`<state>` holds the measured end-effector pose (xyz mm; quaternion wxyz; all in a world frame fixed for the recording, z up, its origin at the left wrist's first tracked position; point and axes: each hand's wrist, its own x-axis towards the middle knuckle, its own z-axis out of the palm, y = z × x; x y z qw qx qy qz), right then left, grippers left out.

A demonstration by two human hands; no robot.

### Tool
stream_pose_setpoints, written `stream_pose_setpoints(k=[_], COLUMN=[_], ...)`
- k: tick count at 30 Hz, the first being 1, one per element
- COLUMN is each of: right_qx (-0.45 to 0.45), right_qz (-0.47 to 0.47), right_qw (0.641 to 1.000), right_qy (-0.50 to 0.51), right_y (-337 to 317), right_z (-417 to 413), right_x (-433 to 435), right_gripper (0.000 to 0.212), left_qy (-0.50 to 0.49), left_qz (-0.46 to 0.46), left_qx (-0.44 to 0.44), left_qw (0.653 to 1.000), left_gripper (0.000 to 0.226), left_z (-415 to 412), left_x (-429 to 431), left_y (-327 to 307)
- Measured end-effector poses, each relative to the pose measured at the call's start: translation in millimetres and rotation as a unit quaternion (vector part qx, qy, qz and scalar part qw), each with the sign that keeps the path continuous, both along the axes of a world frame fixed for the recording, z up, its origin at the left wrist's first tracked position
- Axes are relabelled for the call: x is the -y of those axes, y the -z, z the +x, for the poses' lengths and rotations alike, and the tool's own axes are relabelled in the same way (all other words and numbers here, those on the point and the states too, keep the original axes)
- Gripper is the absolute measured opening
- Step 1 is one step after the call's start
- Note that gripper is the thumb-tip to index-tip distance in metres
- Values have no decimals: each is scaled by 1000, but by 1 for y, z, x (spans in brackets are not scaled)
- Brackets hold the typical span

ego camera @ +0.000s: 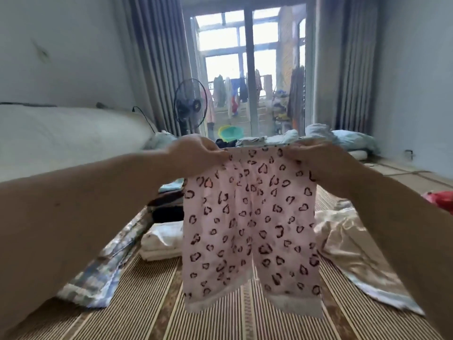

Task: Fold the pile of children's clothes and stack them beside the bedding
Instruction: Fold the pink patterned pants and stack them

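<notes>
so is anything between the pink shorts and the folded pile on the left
Nothing visible. The pink shorts hang from the left hand and right hand over bare striped mat; the folded pile lies just left of them, beside the checked bedding. They are not yet folded.

Home bedroom: curtains [157, 57], bedding [355, 141], perhaps balcony laundry [228, 94].

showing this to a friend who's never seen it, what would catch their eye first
The pink heart-print shorts hang dead centre, with the left hand and right hand pinching the waistband corners. Behind them glows the bright balcony door, with laundry hanging outside.
</notes>
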<state>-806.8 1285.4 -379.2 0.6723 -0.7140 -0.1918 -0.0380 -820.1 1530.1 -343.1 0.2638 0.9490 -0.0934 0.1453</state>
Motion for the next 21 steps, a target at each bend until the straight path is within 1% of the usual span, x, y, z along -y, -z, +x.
stream_pose_setpoints(k=[2, 3, 5, 7, 9, 10, 11, 12, 14, 16, 19, 21], right_qx=[18, 33, 63, 71, 36, 13, -5, -19, -37, -27, -10, -7], right_qz=[-50, -82, -147, -171, -130, -101, -75, -54, -43, -83, -111, -161], right_qw=[996, 988, 968, 963, 978, 985, 990, 993, 997, 996, 994, 987], right_qy=[77, 128, 196, 196, 156, 138, 123, 107, 59, 23, 11, -7], right_y=[-18, -23, -24, -18, -9, -4, -1, 1, 4, 5, 6, 7], right_z=[-3, -6, -16, -25, -35, -39, -42, -45, -49, -55, -56, -56], right_x=[-15, -23, -42, -60, -76, -81, -85, -88, -90, -89, -89, -91], right_gripper=[14, 14, 14, 21, 25, 28, 32, 35, 45, 50, 49, 45], left_qy=[-39, -51, -61, -56, -17, 4, 22, 31, 45, 46, 58, 69], left_qz=[-5, -19, -120, -229, -311, -338, -351, -346, -346, -343, -311, -295], left_qx=[2, -19, -82, -120, -178, -216, -246, -266, -277, -266, -272, -284], left_qw=[999, 998, 987, 964, 933, 916, 903, 899, 895, 900, 909, 910], left_gripper=[27, 24, 16, 13, 11, 9, 10, 15, 18, 16, 16, 21], left_z=[-3, -7, -15, -21, -26, -29, -32, -35, -39, -42, -46, -46], left_x=[-3, -2, 1, 4, 11, 14, 15, 15, 14, 12, 8, 2], left_y=[-14, -19, -23, -18, -9, -5, -3, -2, -2, -1, 3, 8])
